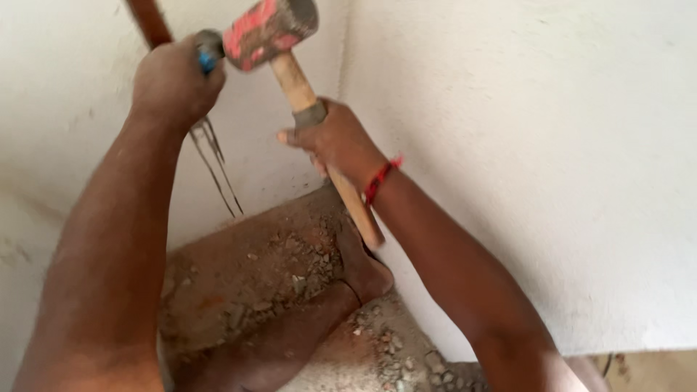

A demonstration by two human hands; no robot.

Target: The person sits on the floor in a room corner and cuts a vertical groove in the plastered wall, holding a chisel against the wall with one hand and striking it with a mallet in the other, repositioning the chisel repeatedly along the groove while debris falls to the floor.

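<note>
My left hand point(174, 80) is fisted tight round the chisel point(207, 52), held up against the left wall point(58, 131) close to the corner. Only the chisel's blue-and-grey butt shows past my knuckles; its tip is hidden, so I cannot tell where it bites. Thin cracks point(214, 163) run down the plaster just below my fist.

The hammer point(270, 29) has its red-and-grey head right at that butt, touching or nearly so. The worry, as I judge it, is a glancing blow: the head is broad, the butt small, and my knuckles sit just beside it. If the face lands off centre, it may skid onto my fingers, or kick the chisel sideways and tear the plaster wider than the cracks.

My right hand point(334, 141) is closed round the wooden handle about midway, near a grey band, with a good length of handle sticking out below the wrist with its red thread point(381, 178). A grip that far up gives control but less swing; the free end could catch my forearm.

Both arms are raised and reach forward, the left nearly straight, the right bent in from the right wall point(544, 145).

Below, my bare foot point(359, 265) stands on the rubble point(305, 268) on the floor. Falling chips or a dropped hammer would land there.
</note>
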